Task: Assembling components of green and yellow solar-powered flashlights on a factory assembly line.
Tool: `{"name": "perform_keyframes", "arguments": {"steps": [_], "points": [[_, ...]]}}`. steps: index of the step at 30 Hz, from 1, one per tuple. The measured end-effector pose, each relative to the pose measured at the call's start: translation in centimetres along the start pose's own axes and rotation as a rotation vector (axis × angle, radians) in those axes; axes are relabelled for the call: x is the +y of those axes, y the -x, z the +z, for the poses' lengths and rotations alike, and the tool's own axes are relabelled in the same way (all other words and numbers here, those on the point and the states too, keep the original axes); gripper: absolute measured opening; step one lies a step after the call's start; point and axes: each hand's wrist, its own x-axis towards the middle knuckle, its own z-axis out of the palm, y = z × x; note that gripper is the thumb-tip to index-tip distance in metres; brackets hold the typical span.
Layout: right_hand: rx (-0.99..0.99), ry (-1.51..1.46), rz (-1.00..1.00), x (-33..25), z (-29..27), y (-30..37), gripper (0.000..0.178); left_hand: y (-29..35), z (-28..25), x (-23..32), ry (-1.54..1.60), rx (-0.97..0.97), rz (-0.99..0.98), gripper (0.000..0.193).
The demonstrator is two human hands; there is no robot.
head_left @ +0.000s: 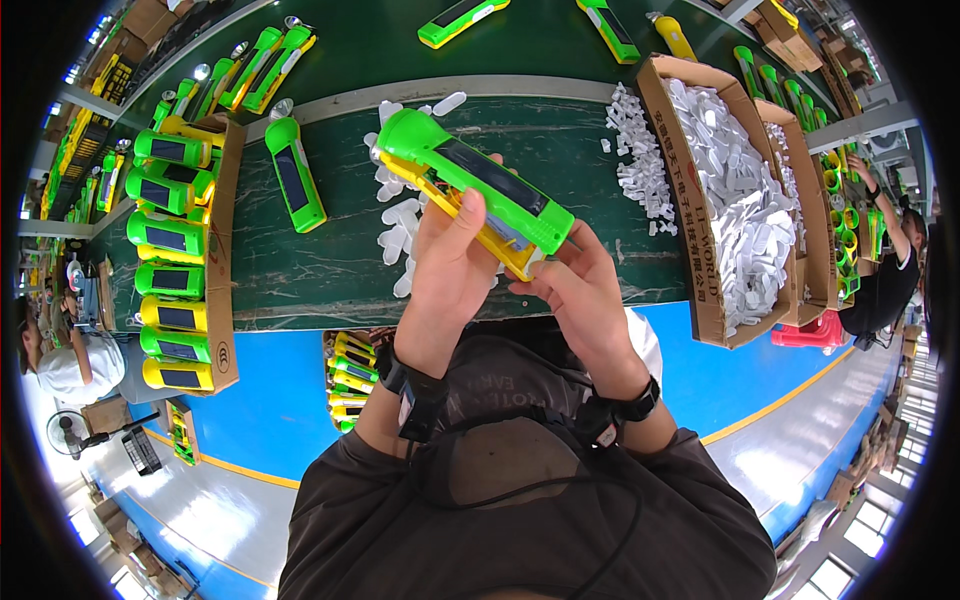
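Note:
A flashlight (490,180) with a green upper shell and a dark solar panel is held over the table, its wide head toward the upper left. Its yellow lower shell (405,168) sits slightly apart from the green one, and inner parts show in the gap. My left hand (450,245) grips it from below, the thumb on its near side. At the tail end, my right hand (580,290) pinches the yellow shell's corner. White oval plastic pieces (400,230) lie on the table behind my left hand, partly covered by it.
A carton of flashlights (228,270) stands at the left; a single green flashlight (293,175) lies beside it. At the right, a cardboard box (680,200) holds white plastic pieces, with small white parts (640,160) heaped alongside. More flashlights (465,18) lie beyond the table's raised ledge.

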Motion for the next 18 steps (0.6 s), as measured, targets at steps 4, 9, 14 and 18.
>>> {"name": "perform_keyframes", "arguments": {"steps": [4,9,14,18], "points": [[-0.025,0.112,0.035,-1.0,-0.9,0.0,0.046,-0.2,-0.1,-0.4,-0.019,0.021,-0.009,0.046],[-0.023,0.356,-0.225,-4.3,-2.1,0.3,0.063,-0.1,0.3,-0.3,-0.097,-0.020,-0.037,0.047],[-0.176,0.838,-0.409,-3.7,-0.9,-1.0,0.053,0.0,0.4,-0.4,-0.147,-0.056,-0.104,0.045],[-0.168,0.568,-0.353,-3.6,-0.9,-1.1,0.050,-0.3,0.0,-0.6,0.116,0.002,-0.152,0.048]]}}
